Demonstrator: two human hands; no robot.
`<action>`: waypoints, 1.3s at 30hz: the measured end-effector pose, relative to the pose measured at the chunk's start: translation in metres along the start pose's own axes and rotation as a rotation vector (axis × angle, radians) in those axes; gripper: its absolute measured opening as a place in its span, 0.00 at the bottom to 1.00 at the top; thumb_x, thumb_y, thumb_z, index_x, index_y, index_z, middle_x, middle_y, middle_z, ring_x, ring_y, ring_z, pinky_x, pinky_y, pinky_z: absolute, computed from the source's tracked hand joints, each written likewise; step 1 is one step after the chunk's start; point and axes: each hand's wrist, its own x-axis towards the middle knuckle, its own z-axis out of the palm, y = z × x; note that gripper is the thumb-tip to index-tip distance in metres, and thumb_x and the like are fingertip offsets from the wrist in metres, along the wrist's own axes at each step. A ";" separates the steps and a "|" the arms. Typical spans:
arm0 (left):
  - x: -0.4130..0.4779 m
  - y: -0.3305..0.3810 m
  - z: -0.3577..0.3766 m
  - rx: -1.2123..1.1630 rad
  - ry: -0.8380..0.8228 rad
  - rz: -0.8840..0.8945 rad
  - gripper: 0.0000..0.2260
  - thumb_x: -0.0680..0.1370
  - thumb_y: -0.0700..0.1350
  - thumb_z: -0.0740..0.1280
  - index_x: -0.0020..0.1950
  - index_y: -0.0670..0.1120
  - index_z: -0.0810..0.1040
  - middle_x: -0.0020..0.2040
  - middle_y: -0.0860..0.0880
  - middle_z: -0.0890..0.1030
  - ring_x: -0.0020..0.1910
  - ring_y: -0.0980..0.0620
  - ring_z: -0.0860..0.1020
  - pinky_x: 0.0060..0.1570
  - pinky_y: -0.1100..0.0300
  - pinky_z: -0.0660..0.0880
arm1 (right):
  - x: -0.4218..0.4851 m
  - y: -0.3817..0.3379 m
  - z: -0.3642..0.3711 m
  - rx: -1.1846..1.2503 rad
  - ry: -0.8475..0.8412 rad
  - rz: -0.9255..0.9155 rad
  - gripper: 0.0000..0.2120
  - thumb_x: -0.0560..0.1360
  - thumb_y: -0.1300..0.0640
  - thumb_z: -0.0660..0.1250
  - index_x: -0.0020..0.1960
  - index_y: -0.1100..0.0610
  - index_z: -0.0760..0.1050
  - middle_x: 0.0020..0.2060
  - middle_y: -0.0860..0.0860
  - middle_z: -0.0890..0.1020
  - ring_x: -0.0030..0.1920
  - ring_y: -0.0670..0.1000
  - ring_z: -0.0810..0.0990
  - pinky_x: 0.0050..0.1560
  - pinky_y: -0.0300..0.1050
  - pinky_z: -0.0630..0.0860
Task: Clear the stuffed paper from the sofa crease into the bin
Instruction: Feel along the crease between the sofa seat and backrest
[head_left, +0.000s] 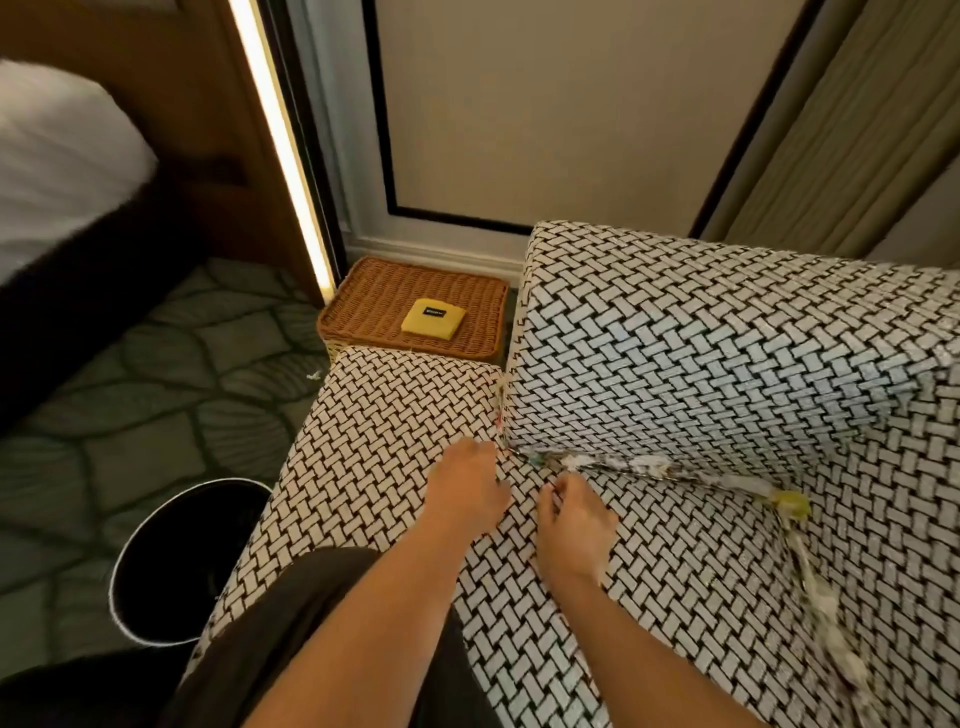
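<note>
The right hand (571, 519) lies palm down on the sofa seat (395, 467), its fingertips (566, 480) right at the near end of the stuffed paper (675, 470). Whether its grip is clamped on that paper or only touching it, I cannot tell. The left hand (470, 488) sits just beside it at 9 o'clock, back upward, fingers curled under toward the seat. Its grip is blurred and hidden from above, so I cannot tell whether it holds anything.

From the right hand's fingertips the paper runs off toward 3 o'clock, wedged in the crease between the seat and the back cushion (701, 353), ending in a yellowish crumpled lump (792, 503). More paper (815, 582) trails from that lump toward 5 o'clock along a second crease.

The bin (130, 587), round, dark inside with a pale rim, stands on the patterned carpet (156, 395) at 8 o'clock from the hands, close against the sofa's edge. At 12 o'clock, beyond the seat's far end, is a wicker basket (363, 291) with a small yellow packet (430, 319) lying on it. A bed (52, 171) with white linen fills the 10 o'clock corner.
</note>
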 end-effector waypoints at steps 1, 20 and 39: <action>0.000 0.004 -0.003 0.002 0.036 0.006 0.19 0.77 0.48 0.62 0.67 0.46 0.68 0.67 0.47 0.68 0.66 0.48 0.66 0.66 0.53 0.64 | 0.000 0.000 0.000 0.010 0.006 -0.002 0.08 0.75 0.51 0.64 0.50 0.55 0.75 0.37 0.46 0.78 0.35 0.44 0.75 0.40 0.38 0.67; 0.027 0.009 0.037 0.029 0.082 0.025 0.22 0.77 0.45 0.63 0.70 0.50 0.63 0.67 0.47 0.66 0.66 0.46 0.62 0.64 0.50 0.64 | 0.005 -0.001 0.009 -0.090 0.108 -0.085 0.13 0.68 0.54 0.73 0.52 0.51 0.79 0.43 0.50 0.80 0.34 0.45 0.76 0.38 0.42 0.71; 0.062 0.000 0.030 0.129 -0.021 0.088 0.14 0.78 0.47 0.61 0.63 0.47 0.70 0.62 0.46 0.69 0.63 0.44 0.66 0.55 0.49 0.70 | 0.021 -0.013 -0.004 -0.358 -0.198 0.001 0.22 0.78 0.42 0.50 0.70 0.47 0.62 0.64 0.50 0.68 0.51 0.48 0.76 0.58 0.46 0.63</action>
